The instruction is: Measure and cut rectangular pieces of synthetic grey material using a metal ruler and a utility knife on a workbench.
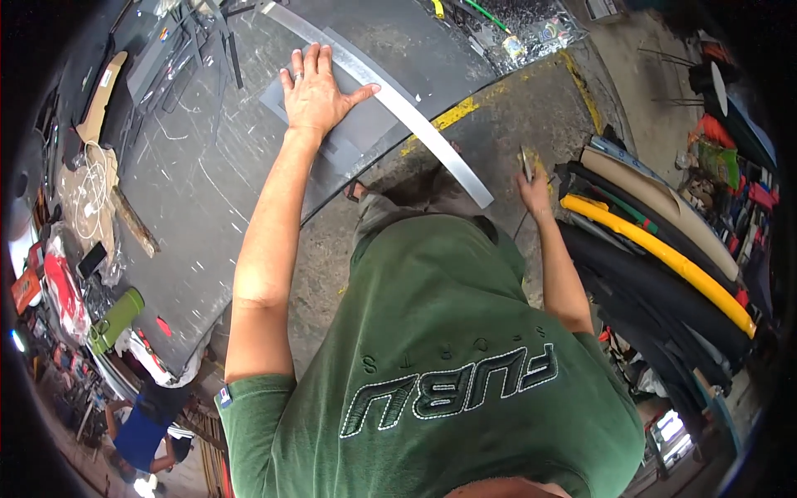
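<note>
My left hand (pixel 315 93) lies flat with its fingers spread on a dark grey sheet (pixel 365 124) on the worktable. Its fingertips and thumb press on a long metal straightedge (pixel 415 123). That strip runs slantwise across the sheet, and its near end sticks out past the table edge toward me. Off the table to the right, my right hand (pixel 535 192) is closed around what looks like a utility knife (pixel 525 166), its thin tip pointing away from me. The fingers hide most of its handle.
Dark offcut strips (pixel 195 58) lie on the dark worktable (pixel 199 166) at the far left. Rolled materials, one a yellow roll (pixel 664 249), stand at my right. A phone (pixel 91 260) and a green roll (pixel 118 319) are at left. A person (pixel 145 423) is at lower left.
</note>
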A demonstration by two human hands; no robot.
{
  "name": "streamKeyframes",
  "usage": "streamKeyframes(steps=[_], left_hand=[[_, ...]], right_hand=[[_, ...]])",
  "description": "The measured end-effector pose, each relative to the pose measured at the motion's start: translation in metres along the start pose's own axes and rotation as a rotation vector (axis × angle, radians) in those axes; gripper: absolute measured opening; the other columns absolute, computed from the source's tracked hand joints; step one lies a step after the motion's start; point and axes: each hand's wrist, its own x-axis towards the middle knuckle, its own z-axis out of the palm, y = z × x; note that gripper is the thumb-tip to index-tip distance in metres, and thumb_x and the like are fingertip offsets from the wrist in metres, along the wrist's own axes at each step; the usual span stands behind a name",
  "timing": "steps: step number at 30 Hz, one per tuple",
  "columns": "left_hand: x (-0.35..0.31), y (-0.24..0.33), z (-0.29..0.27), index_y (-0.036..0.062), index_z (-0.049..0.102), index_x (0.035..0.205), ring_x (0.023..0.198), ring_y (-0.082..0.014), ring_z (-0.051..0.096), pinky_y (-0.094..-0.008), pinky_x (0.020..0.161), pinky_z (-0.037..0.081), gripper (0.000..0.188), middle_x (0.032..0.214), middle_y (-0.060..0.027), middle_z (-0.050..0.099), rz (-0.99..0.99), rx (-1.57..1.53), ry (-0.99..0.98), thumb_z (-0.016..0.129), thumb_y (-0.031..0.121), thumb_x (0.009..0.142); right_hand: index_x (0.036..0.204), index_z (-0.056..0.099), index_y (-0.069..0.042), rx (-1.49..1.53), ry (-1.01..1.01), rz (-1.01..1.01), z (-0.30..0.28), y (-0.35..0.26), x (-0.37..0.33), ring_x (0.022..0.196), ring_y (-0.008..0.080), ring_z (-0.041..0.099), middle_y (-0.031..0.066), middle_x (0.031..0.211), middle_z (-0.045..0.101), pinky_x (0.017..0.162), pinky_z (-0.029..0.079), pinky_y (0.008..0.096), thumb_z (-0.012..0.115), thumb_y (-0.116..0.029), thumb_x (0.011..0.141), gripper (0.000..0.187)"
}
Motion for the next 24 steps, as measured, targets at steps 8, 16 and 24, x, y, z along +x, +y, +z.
streamKeyframes(steps=[8,16,24], left_hand=[[0.012,0.009,-0.01,0.0065,0.034,0.159,0.155,-0.0352,0.025,-0.0568,0.118,0.036,0.129,0.167,-0.0094,0.03,-0.107,0.139,-0.251,0.069,0.086,0.064],[0.016,0.009,-0.013,0.0069,0.028,0.161,0.156,-0.0379,0.022,-0.0499,0.125,0.029,0.133,0.169,-0.013,0.025,-0.134,0.146,-0.309,0.069,0.088,0.065],[0.021,0.003,-0.009,0.0086,0.03,0.161,0.156,-0.0368,0.022,-0.0532,0.122,0.033,0.138,0.17,-0.0102,0.024,-0.154,0.109,-0.301,0.075,0.086,0.056]], right_hand=[[0.14,0.048,0.0,-0.16,-0.579,-0.18,0.012,0.106,-0.062,0.121,0.0412,0.063,0.0287,0.133,0.063,0.094,0.05,0.0517,0.054,-0.017,0.103,0.041],[0.137,0.05,0.0,-0.129,-0.611,-0.217,-0.002,0.103,-0.056,0.115,0.0419,0.064,0.0284,0.125,0.064,0.091,0.051,0.0514,0.055,-0.019,0.103,0.04],[0.134,0.052,0.0,-0.155,-0.541,-0.224,-0.025,0.101,-0.04,0.108,0.0426,0.065,0.0282,0.118,0.065,0.087,0.051,0.051,0.056,-0.022,0.102,0.039]])
